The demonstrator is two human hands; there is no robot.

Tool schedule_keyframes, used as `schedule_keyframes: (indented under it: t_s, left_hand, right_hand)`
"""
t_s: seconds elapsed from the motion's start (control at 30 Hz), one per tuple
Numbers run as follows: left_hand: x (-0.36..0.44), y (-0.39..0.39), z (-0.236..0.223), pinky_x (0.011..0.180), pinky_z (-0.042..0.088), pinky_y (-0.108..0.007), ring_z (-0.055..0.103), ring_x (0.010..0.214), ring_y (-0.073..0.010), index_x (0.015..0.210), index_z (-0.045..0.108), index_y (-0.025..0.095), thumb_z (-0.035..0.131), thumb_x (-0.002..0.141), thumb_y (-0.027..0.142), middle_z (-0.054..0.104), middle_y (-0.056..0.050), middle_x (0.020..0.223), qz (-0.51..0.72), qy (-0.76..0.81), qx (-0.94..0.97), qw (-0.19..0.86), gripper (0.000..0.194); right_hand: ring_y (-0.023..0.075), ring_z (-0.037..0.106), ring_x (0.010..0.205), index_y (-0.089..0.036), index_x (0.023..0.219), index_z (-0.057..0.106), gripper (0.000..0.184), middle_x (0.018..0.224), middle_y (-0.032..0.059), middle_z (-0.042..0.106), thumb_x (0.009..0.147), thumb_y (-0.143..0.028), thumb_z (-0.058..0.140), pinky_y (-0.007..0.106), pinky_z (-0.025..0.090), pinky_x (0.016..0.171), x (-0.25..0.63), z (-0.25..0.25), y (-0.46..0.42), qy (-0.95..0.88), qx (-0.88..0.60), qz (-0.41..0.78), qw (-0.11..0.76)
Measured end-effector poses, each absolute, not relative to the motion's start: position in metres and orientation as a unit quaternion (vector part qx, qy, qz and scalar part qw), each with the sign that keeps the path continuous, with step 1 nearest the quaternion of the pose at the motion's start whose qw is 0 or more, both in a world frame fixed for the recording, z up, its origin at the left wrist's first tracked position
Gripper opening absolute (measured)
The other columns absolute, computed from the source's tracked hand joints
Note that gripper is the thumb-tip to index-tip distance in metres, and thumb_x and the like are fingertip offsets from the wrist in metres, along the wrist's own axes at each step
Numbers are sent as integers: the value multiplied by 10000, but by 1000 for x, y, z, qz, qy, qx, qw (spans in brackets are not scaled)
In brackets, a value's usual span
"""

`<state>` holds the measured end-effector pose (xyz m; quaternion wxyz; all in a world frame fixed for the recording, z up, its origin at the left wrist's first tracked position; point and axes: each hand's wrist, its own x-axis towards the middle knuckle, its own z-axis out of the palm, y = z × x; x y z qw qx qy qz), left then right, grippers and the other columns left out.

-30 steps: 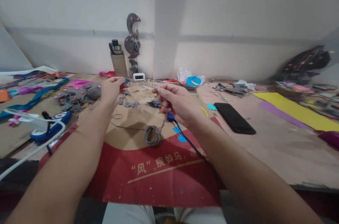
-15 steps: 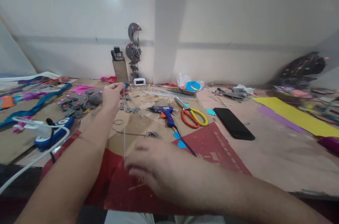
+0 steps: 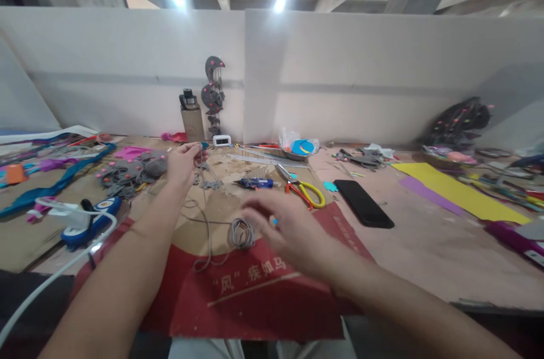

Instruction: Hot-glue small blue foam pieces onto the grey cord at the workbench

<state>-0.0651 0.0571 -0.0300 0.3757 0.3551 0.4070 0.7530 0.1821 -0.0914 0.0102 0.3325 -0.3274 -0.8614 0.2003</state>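
My left hand (image 3: 186, 162) is raised over the back of the work area, its fingertips pinched on a grey cord (image 3: 208, 229). A small dark teal piece (image 3: 204, 145) shows at those fingertips. The cord hangs down in a loose loop and leads to a coil (image 3: 242, 233) on the red sheet (image 3: 255, 308). Slightly blurred, my right hand (image 3: 289, 223) hovers just right of the coil with fingers apart and nothing visible in them. Behind it lies a blue glue gun (image 3: 255, 183), its handle hidden. Scissors (image 3: 312, 193) with red and yellow handles lie beyond.
A black phone (image 3: 363, 203) lies to the right, near yellow paper (image 3: 463, 192). On the left are a blue power strip (image 3: 91, 223) with a white cable and grey felt pieces (image 3: 134, 172). A bottle (image 3: 192, 121) and small clock (image 3: 221, 140) stand by the wall.
My right hand has let go of the taut cord, which now hangs slack, and has moved up and right. My left hand keeps its pinch. The view has tilted up slightly.
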Motion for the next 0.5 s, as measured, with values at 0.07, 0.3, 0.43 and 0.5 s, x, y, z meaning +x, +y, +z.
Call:
schedule_keyframes:
  t_s: [0.07, 0.3, 0.43, 0.5]
  left_hand:
    - [-64, 56, -30, 539, 496, -234, 616, 557, -126, 678, 613, 124, 668, 635, 158, 618, -5, 588, 753, 400, 361, 378, 77]
    - [-55, 50, -32, 530, 458, -225, 575, 540, -106, 723, 649, 124, 714, 612, 255, 613, -8, 609, 714, 437, 422, 348, 184]
    - [-45, 45, -34, 507, 389, -198, 502, 529, -75, 694, 669, 131, 745, 594, 323, 595, 3, 607, 685, 448, 474, 323, 229]
    - [-40, 44, -36, 501, 359, -196, 466, 515, -66, 679, 672, 133, 750, 592, 338, 572, 12, 579, 675, 445, 482, 338, 236]
  right_hand:
    - [137, 563, 688, -180, 882, 609, 242, 813, 37, 655, 918, -335, 426, 242, 377, 616, 188, -7, -63, -816, -433, 161, 348]
    - [230, 625, 737, -143, 914, 611, 400, 870, 143, 670, 818, -519, 514, 284, 390, 592, 189, -67, 2, -773, -603, 123, 154]
    - [228, 627, 724, -144, 825, 633, 202, 814, 138, 673, 768, -327, 570, 287, 405, 595, 180, -74, 18, -763, -610, 159, 142]
    - [210, 620, 692, -152, 794, 634, 141, 779, 118, 671, 738, -264, 570, 276, 404, 576, 178, -73, 22, -762, -608, 174, 141]
